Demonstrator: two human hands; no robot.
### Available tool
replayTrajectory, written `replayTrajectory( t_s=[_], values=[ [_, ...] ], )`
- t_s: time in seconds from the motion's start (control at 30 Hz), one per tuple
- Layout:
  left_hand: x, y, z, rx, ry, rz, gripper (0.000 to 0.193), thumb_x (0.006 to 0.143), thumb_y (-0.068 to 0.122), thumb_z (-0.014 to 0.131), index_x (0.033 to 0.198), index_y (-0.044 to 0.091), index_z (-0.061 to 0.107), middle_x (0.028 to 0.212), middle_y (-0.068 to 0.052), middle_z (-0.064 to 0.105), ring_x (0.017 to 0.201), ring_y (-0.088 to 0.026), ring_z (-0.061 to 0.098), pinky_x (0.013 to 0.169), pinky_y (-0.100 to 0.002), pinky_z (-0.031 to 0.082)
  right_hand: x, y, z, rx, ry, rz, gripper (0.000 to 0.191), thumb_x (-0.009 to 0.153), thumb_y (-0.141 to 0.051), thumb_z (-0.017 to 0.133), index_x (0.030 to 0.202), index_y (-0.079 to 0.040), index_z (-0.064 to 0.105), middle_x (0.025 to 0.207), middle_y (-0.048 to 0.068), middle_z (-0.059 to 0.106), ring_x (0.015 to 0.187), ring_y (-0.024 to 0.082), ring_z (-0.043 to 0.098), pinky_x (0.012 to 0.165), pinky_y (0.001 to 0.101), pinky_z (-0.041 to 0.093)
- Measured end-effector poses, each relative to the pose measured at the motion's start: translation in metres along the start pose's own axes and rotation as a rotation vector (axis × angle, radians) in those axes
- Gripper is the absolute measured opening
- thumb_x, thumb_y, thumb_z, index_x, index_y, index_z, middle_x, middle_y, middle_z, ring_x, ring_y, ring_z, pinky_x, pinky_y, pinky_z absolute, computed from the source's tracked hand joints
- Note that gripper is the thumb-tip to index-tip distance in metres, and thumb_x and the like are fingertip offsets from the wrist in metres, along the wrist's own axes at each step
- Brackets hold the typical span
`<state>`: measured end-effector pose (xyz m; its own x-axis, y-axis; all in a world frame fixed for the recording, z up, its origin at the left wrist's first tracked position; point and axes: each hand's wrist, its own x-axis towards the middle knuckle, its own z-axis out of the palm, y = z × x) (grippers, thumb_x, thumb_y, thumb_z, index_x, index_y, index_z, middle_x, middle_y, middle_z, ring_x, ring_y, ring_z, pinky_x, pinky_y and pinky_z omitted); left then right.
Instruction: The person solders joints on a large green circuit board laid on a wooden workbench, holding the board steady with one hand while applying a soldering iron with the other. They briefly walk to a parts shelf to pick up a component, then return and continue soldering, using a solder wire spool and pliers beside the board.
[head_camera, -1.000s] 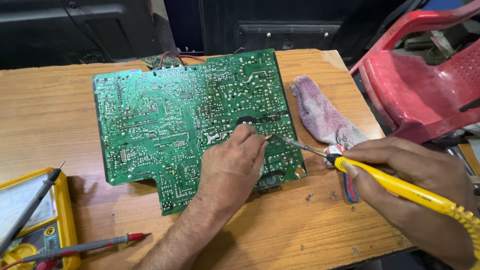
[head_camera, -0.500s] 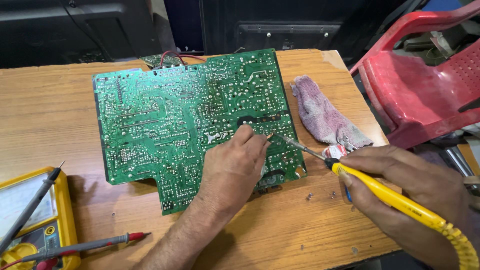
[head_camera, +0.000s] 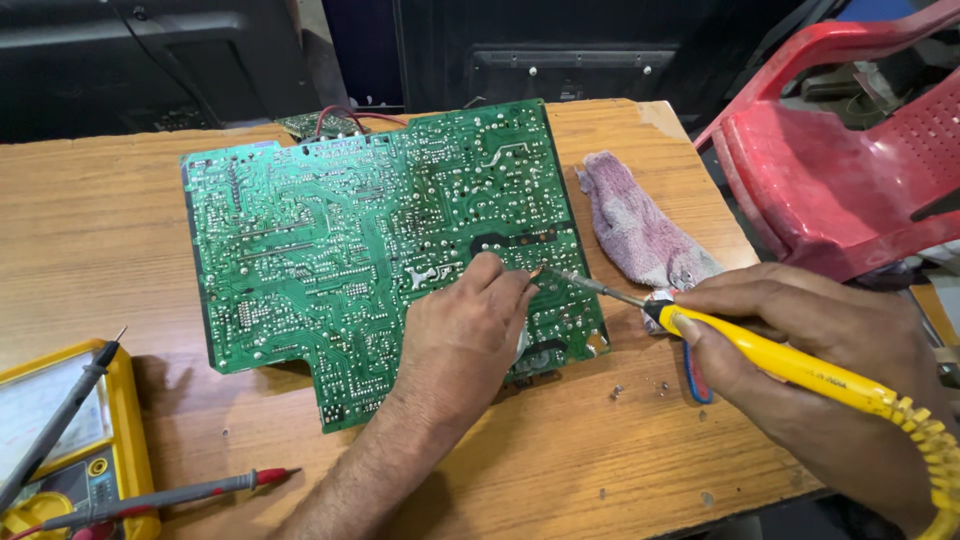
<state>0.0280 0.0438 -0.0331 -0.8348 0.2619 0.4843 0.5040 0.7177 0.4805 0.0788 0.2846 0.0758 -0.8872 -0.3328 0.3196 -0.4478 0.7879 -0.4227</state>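
Lower left of the frame, a yellow multimeter (head_camera: 60, 440) lies on the counter (head_camera: 90, 230); at centre the left hand (head_camera: 465, 335) presses loosely curled on the green circuit board (head_camera: 350, 250); lower right, the right hand (head_camera: 810, 370) grips a yellow soldering iron (head_camera: 790, 365), tip touching the board

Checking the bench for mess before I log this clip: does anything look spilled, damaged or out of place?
Small dark specks lie scattered on the wooden table near the circuit board, below the soldering iron. The table's far right corner looks chipped. Nothing else stands out.
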Motion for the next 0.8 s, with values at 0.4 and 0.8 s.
replayTrajectory(
  t_s=[0.4, 0.8],
  values=[
    [0.000, 0.001, -0.001, 0.012, -0.008, 0.015, 0.012, 0.097, 0.020, 0.067, 0.100, 0.009, 0.071, 0.085, -0.008, 0.062, 0.065, -0.028, 0.068, 0.056, -0.041, 0.056, -0.012, 0.005, 0.003, -0.010, 0.036, 0.040, 0.025, 0.086, -0.016, 0.077, 0.109, -0.009, 0.077, 0.105, 0.003, 0.079, 0.089, 0.013, 0.073, 0.076, 0.0244, 0.059],
    [0.002, 0.000, -0.002, -0.122, 0.159, 0.000, 0.007, 0.096, 0.017, 0.071, 0.097, 0.010, 0.072, 0.083, -0.006, 0.067, 0.067, -0.026, 0.069, 0.058, -0.039, 0.056, -0.052, 0.033, 0.010, 0.117, 0.226, 0.067, 0.029, 0.086, -0.009, 0.074, 0.115, -0.004, 0.070, 0.112, 0.011, 0.073, 0.103, 0.018, 0.073, 0.093, 0.0297, 0.058]
  ],
)
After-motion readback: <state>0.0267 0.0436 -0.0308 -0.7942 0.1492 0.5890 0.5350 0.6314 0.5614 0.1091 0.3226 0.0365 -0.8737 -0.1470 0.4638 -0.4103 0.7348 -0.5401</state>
